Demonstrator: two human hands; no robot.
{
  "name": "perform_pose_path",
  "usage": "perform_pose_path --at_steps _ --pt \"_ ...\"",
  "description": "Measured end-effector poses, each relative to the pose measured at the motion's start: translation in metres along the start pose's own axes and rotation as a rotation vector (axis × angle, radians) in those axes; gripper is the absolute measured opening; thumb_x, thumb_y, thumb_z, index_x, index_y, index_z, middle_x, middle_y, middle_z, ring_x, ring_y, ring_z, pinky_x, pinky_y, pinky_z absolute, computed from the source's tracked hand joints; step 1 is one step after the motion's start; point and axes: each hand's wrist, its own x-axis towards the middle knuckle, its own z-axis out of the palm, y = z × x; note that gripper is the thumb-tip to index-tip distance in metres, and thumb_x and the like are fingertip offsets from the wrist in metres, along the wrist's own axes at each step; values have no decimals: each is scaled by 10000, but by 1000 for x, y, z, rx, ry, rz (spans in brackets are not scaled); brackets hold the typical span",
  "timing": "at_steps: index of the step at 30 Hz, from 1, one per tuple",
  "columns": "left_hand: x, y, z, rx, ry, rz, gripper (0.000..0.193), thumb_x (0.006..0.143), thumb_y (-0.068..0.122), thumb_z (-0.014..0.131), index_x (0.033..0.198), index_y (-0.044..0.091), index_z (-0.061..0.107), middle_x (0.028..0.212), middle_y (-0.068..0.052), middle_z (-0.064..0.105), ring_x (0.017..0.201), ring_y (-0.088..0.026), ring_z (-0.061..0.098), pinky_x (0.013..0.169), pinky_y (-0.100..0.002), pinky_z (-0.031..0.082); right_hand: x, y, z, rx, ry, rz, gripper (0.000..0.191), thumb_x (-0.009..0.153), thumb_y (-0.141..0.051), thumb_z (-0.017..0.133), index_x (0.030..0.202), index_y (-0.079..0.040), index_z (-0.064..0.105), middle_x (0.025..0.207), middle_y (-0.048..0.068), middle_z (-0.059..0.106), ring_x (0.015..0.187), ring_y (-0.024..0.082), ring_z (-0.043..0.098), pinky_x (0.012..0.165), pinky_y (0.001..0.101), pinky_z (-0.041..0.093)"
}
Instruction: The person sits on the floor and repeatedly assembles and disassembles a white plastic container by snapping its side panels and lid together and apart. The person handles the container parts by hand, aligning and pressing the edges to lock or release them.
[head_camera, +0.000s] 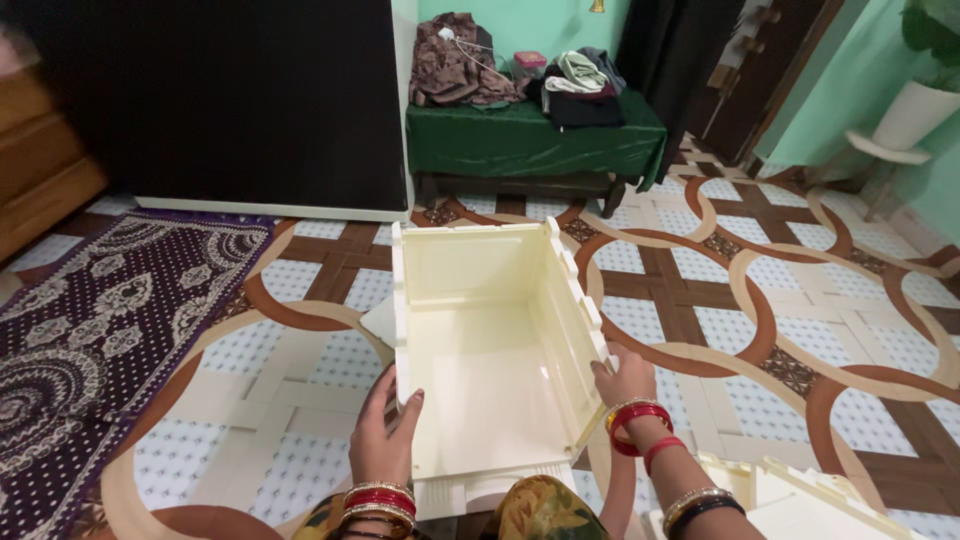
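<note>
A cream plastic box frame (490, 350) lies on the patterned floor in front of me, its bottom panel flat with side and back panels standing up. My left hand (383, 430) grips the near end of the left wall panel. My right hand (625, 378) holds the near end of the right wall panel (570, 310), which leans slightly outward. Both wrists carry red and gold bangles.
More cream plastic panels (800, 500) lie at the lower right. A dark patterned rug (100, 310) covers the floor at left. A green-covered bench (530, 140) with piled clothes stands behind, beside a black cabinet (230, 100). A white plant pot (915, 110) sits far right.
</note>
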Motion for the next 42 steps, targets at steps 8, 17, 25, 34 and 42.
perform_pose_path --at_steps 8,17,25,34,42 --pt "-4 5 -4 189 18 -31 519 850 261 694 1361 189 635 1295 -94 706 1123 -242 703 948 -370 556 -7 -1 -21 -23 4 -10 389 812 -257 760 1183 -141 731 1034 210 760 1007 394 721 925 461 565" --pt "-3 -4 -1 262 -29 -83 516 885 309 665 1385 187 623 1198 -130 735 1028 -255 753 889 -375 584 -15 10 -22 -43 -20 28 431 825 -228 749 1248 -157 700 1083 205 752 1033 389 715 941 456 562" --pt "-2 12 -13 255 27 -73 460 938 314 619 1382 198 651 826 -171 761 790 -296 766 785 -406 576 -6 10 -15 -191 -154 36 517 854 -207 722 1329 -123 536 1106 224 739 1066 410 702 953 476 555" --pt "42 27 -3 546 -97 -65 557 839 396 679 1305 107 580 1079 -150 756 1006 -356 723 907 -462 562 18 -6 -7 -305 -300 -15 711 799 -191 745 1401 2 419 1209 274 669 1129 418 666 990 459 544" --pt "103 14 36 779 -235 -164 646 890 428 672 1416 103 487 1206 -203 697 1139 -384 677 998 -480 543 42 -37 -2 -190 -255 -76 1091 849 -175 691 1664 -120 -33 1169 282 686 1079 438 679 990 465 542"
